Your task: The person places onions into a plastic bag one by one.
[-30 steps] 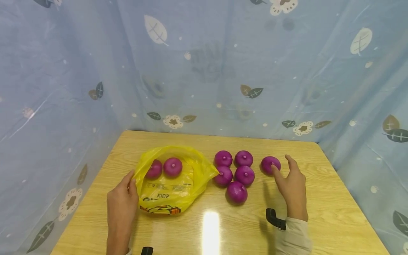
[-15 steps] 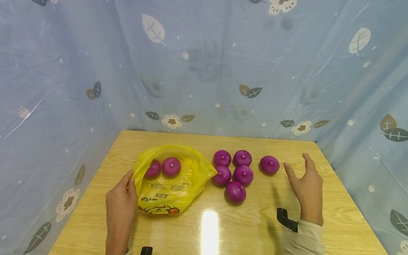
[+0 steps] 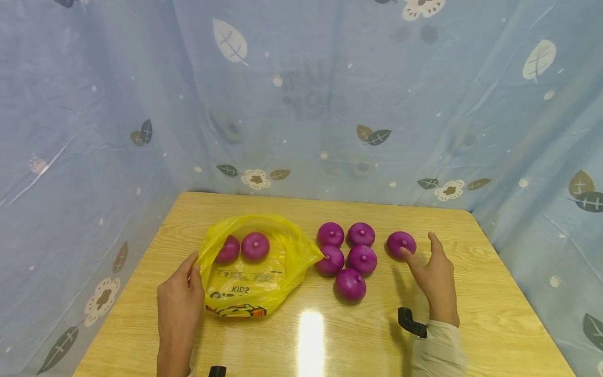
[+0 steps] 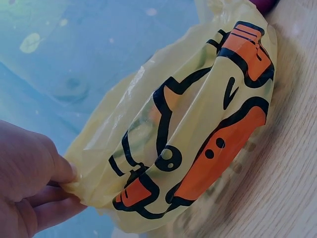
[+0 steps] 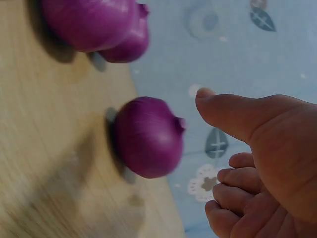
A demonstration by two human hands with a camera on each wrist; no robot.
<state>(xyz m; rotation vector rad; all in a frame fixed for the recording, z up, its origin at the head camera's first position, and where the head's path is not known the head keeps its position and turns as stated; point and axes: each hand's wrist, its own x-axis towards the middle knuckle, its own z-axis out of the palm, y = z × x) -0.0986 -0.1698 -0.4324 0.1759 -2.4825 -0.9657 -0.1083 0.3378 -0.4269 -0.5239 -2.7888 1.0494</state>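
Note:
My left hand [image 3: 181, 290] pinches the left rim of a yellow plastic bag [image 3: 294, 275], which lies with its mouth spread on the table. Inside the bag sit two purple onions, a whole-looking one [image 3: 255, 247] and another [image 3: 229, 250] partly covered by the bag's edge. The left wrist view shows the bag's [image 4: 218, 114] printed orange and black side, its rim between thumb and fingers. My right hand [image 3: 433, 277] hovers beside a lone purple onion [image 3: 399, 244], thumb and fingers apart. In the right wrist view, a gap separates the thumb from that onion [image 5: 148, 139].
Between bag and lone onion, several purple onions [image 3: 361, 259] stand grouped on the wooden table [image 3: 480, 303]; the bag's corner touches one of them. A blue patterned curtain [image 3: 301, 104] hangs behind and along both sides of the table.
My right hand moved away to the right from the lone onion, then came back left beside it. The lone onion stayed in place, and my left hand kept its hold on the bag.

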